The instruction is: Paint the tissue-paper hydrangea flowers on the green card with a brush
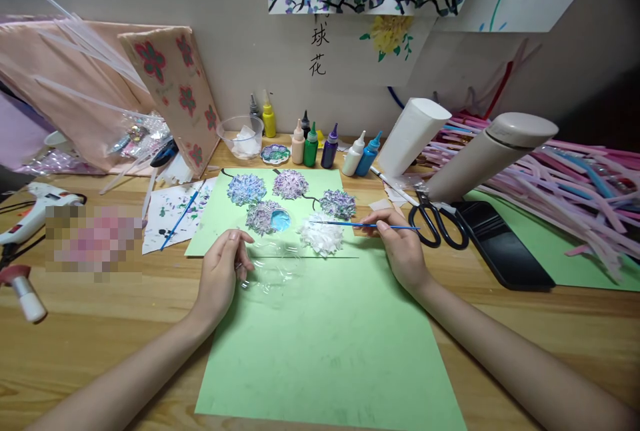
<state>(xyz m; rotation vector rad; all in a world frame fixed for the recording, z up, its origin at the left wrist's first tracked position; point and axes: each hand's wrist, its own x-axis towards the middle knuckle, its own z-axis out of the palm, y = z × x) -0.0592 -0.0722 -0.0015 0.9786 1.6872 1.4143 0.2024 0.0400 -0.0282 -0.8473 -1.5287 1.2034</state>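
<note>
My left hand [219,274] is closed on the edge of a clear plastic paint palette [273,267], held over the green paper [320,344]. Blue paint [281,220] shows in a round well at its far side. In my right hand [403,254] is a thin blue paintbrush [345,223], pinched near the handle and pointing left. Its tip is over a white ruffled paper flower [323,236]; whether it touches is unclear. Behind lie a blue-violet flower [247,189], a lilac flower [291,184] and a purple flower [338,204], with another purple flower [261,216] partly behind the palette.
Black-handled scissors [440,224] and a phone [500,244] lie right. Paint bottles [330,147], a clear bowl [240,137] and a tilted flask [490,157] stand behind. Left are a paint-marked sheet [175,217], a second brush [181,219] and a glue gun [37,211].
</note>
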